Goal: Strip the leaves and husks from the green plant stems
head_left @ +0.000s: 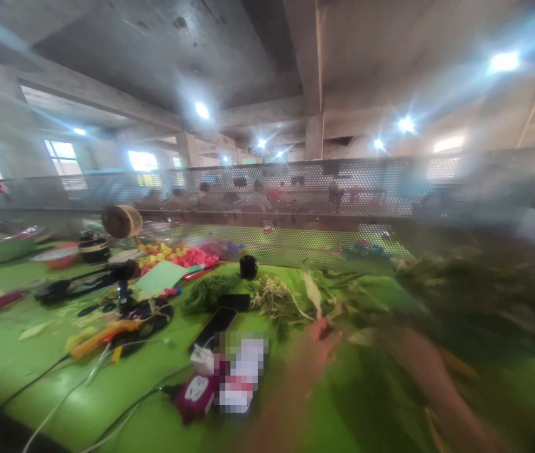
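Note:
The picture is heavily smeared by motion. My left hand (320,331) reaches forward over the green table (22,352) and ends at a heap of green stems and leaves (276,301). On the right, my right hand (402,345) stretches into a larger blurred mass of green foliage (474,296). Whether either hand grips any stems is lost in the blur. A black phone (213,327) lies just left of my left arm.
A black cup (248,267) stands at the back. Pink and yellow flowers (187,255), a green paper sheet (161,277), orange tools (102,336), cables, a small fan (122,221) and a purple object (196,393) crowd the left. A perforated metal screen (295,189) closes the far edge; people sit beyond.

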`<control>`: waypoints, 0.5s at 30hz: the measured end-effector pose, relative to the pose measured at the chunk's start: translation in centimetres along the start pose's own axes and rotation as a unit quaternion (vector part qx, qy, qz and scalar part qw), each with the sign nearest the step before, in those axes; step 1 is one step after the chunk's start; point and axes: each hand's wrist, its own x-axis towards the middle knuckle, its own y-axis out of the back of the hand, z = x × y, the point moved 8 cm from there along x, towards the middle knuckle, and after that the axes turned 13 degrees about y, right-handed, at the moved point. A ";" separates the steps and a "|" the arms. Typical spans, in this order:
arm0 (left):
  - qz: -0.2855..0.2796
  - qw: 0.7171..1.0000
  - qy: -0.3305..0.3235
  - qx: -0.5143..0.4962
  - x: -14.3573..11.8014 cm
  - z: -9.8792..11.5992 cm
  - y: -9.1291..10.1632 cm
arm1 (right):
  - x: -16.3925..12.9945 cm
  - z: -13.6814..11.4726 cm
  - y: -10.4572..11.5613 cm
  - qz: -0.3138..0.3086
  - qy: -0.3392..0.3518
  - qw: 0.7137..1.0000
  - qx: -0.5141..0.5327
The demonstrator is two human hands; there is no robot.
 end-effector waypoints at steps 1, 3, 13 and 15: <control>0.001 1.000 -0.001 -0.014 0.0 0.0 0.0 | 0.0 -0.3 -0.3 -0.011 0.010 1.000 -0.008; 0.000 0.999 0.000 -0.036 -0.1 -0.1 -0.2 | -0.3 -1.8 -1.6 -0.062 0.035 0.997 0.017; -0.039 0.999 -0.001 -0.008 -0.7 0.6 -1.7 | -1.9 -6.5 -4.3 -0.090 0.050 0.983 0.150; -0.059 0.998 0.001 -0.004 -1.1 1.1 -1.9 | -1.9 -6.4 -4.0 -0.092 0.046 0.983 0.149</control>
